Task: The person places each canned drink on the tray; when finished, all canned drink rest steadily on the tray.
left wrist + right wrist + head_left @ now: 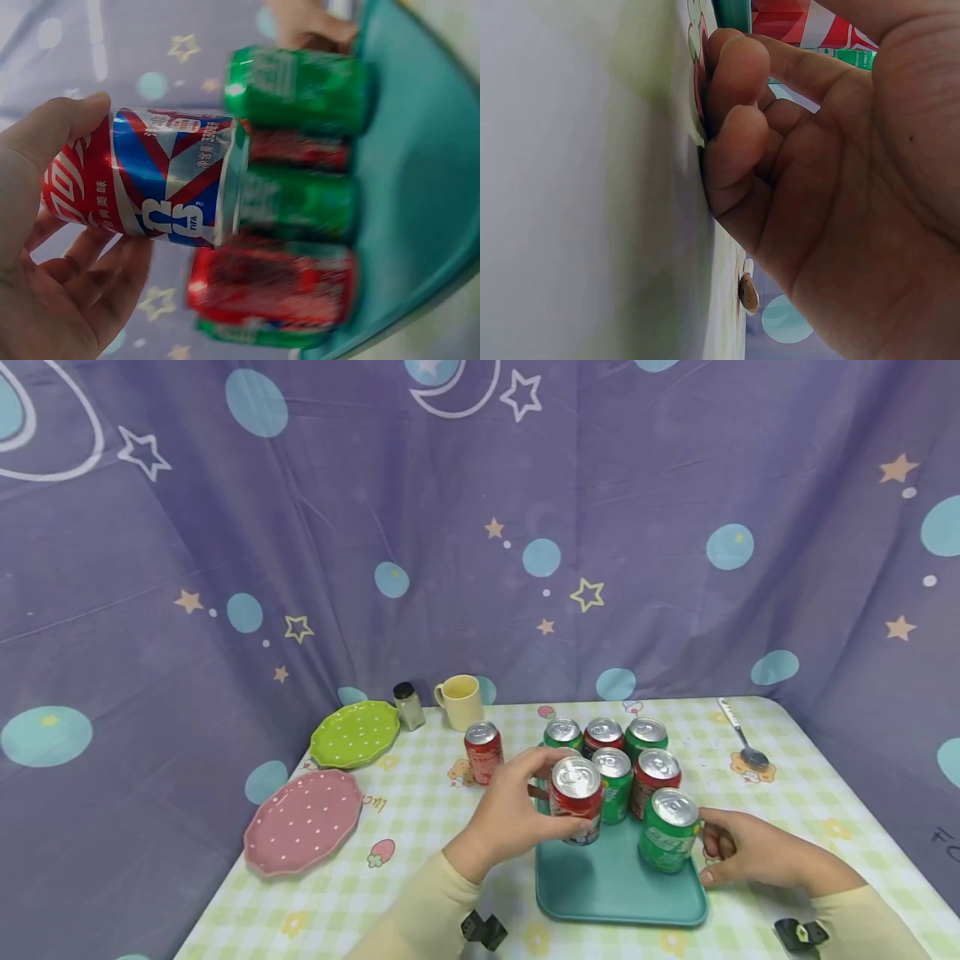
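Note:
My left hand point(517, 810) grips a red cola can point(576, 797) between thumb and fingers. In the left wrist view that can point(169, 176), red with a blue and silver pattern, is held clear of the teal tray point(420, 172). Several red and green soda cans stand upright on the tray, mostly toward its back. A green can point(669, 831) stands at the tray's front right. Beside it, at the tray's right edge, is my right hand point(757, 850), its fingers loosely bent. The right wrist view shows nothing inside this hand point(825, 165); whether it touches the tray is unclear.
Left of the tray stands another red can point(483, 753). A yellow mug point(461, 703), a black-lidded jar point(408, 706), a green dotted plate point(356, 735) and a pink one point(303, 822) lie farther left. A spoon point(744, 735) lies at the back right.

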`<state>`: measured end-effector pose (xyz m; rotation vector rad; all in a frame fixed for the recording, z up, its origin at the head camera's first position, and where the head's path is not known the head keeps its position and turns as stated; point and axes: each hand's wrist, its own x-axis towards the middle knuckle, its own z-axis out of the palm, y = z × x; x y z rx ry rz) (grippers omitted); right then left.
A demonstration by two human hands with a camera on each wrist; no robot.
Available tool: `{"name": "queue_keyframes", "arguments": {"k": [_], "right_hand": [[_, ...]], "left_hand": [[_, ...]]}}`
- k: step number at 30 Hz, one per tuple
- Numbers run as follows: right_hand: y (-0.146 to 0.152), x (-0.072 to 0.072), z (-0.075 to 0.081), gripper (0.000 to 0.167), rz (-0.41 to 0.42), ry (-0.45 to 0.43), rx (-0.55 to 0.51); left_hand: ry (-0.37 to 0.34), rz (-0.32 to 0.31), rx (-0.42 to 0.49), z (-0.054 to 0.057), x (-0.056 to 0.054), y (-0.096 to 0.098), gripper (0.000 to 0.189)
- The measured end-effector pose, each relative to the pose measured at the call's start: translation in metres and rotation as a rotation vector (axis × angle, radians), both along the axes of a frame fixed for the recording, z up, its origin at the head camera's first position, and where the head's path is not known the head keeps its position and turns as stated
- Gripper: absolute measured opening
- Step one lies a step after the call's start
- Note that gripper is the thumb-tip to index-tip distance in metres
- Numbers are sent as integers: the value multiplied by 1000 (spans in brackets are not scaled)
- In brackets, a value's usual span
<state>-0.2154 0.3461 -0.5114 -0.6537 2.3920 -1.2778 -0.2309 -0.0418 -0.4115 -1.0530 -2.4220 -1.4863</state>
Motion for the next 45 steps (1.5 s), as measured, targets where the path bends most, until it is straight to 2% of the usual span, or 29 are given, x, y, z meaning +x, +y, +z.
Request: {"name": "queue_keyframes", "arguments": {"k": [5, 9, 13, 17, 21, 26, 34, 42, 45], "right_hand": [[1, 0, -1, 46, 2, 1, 0], [1, 0, -1, 46, 3, -4, -4], [0, 0, 0, 46, 0, -13, -5], [0, 0, 1, 45, -1, -13, -6], [0, 1, 3, 45, -4, -10, -3], [-1, 2, 5, 46, -5, -8, -2], [-2, 1, 4, 47, -8, 6, 4], [0, 1, 2, 48, 1, 16, -7], [0, 1, 2, 47, 2, 12, -12]], "left_hand": [[-17, -5, -64, -23, 2, 17, 72], [-36, -19, -68, -39, 4, 27, 70], [-42, -19, -66, -51, 4, 36, 71], [-37, -1, -62, -59, 4, 43, 72], [-46, 13, -46, -63, 5, 50, 73], [-51, 59, -56, -66, 6, 55, 74], [-100, 94, -40, -69, 8, 59, 72], [-88, 109, -50, -71, 8, 60, 71], [-63, 122, -77, -70, 9, 60, 71]]}}
